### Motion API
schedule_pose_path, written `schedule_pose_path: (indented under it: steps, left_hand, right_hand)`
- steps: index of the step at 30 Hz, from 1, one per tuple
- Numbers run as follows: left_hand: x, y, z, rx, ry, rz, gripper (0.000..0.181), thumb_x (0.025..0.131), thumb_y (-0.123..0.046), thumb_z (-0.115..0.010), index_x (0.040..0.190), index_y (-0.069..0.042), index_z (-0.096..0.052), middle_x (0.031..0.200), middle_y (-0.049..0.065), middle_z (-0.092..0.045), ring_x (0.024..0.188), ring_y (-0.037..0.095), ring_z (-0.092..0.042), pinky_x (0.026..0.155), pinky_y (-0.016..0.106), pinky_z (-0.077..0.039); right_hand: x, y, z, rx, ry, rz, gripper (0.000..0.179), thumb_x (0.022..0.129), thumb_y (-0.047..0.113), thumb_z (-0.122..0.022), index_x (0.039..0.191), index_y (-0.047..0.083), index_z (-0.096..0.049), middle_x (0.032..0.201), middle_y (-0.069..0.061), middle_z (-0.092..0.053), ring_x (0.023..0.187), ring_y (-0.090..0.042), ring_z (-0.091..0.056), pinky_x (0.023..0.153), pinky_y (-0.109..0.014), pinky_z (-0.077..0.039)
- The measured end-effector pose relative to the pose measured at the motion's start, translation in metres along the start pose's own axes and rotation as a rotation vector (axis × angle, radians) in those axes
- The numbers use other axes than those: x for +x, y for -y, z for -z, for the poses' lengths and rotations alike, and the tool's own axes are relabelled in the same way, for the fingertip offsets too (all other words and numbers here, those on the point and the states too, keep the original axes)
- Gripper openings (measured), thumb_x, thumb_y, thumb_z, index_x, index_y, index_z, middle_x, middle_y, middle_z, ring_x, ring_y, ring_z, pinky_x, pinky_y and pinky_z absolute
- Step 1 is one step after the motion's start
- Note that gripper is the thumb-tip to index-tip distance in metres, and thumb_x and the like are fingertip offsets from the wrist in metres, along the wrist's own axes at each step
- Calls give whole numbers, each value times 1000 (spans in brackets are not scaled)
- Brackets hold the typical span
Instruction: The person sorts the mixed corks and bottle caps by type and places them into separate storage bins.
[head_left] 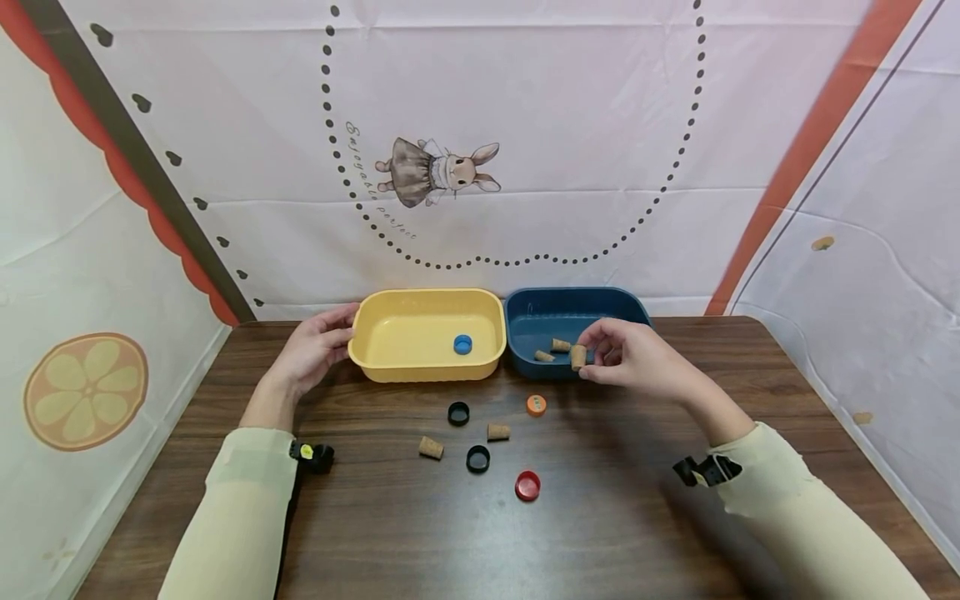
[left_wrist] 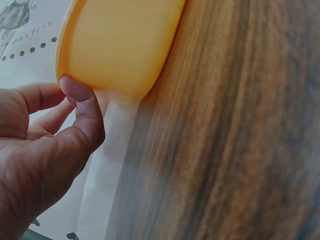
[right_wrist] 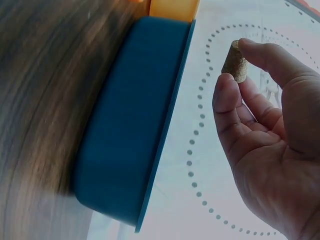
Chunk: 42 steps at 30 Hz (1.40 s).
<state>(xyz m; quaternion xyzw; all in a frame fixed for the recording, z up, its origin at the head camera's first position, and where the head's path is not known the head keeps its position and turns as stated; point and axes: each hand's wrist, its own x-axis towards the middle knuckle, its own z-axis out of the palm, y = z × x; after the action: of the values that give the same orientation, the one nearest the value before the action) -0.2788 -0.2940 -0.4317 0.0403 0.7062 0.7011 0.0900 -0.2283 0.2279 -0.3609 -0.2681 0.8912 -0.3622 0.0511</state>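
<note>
My right hand (head_left: 626, 354) pinches a cork (right_wrist: 235, 62) between thumb and fingers over the front rim of the blue bin (right_wrist: 125, 120). Inside that bin lie two more corks, one of them a paler stub (head_left: 543, 356) beside a larger cork (head_left: 560, 344). At the far left end of the yellow bin (left_wrist: 120, 45), my left hand (head_left: 315, 346) holds the rim, its thumb at the edge and the fingers bent behind. A blue bottle cap (head_left: 462, 344) sits on the yellow bin's floor.
In front of the bins, the wooden table (head_left: 360, 517) bears two corks (head_left: 431, 447), two black caps (head_left: 458, 413), an orange cap (head_left: 536, 405) and a red cap (head_left: 527, 486). A printed cloth (head_left: 570, 150) hangs right behind the bins.
</note>
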Motion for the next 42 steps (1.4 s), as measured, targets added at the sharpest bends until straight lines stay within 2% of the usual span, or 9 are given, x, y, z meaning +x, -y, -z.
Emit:
schedule_pose_path:
  steps: [12, 25, 33, 42]
  left_hand:
    - [0, 0, 0, 7, 1, 2, 59, 111, -4, -53, 166, -1, -31, 144, 22, -42, 113, 21, -59, 83, 24, -58]
    - [1, 2, 0, 1, 0, -5, 59, 111, -4, -54, 165, 0, -32, 144, 22, -44, 113, 21, -60, 83, 25, -59]
    - [0, -1, -1, -4, 5, 1, 58, 111, -4, -52, 165, 0, -32, 144, 22, -42, 112, 21, -59, 83, 25, -58]
    - [-1, -1, -1, -7, 0, 5, 58, 111, -3, -52, 165, 0, -32, 143, 22, -42, 110, 20, -60, 82, 24, -58]
  right_hand:
    - [12, -14, 16, -15, -30, -48, 31, 96, 15, -82, 122, 8, -66, 94, -5, -68, 85, -25, -64, 67, -33, -55]
    - [32, -34, 22, 1, -39, -76, 29, 98, 10, -78, 123, 2, -66, 96, -9, -70, 86, -26, -62, 68, -31, -54]
    - [45, -42, 24, -49, -17, -119, 30, 99, 13, -77, 125, 2, -66, 100, -10, -70, 89, -24, -64, 74, -36, -54]
    - [61, -52, 20, -81, -8, -133, 32, 97, 10, -77, 125, -2, -67, 119, -22, -65, 100, -30, -66, 86, -46, -56]
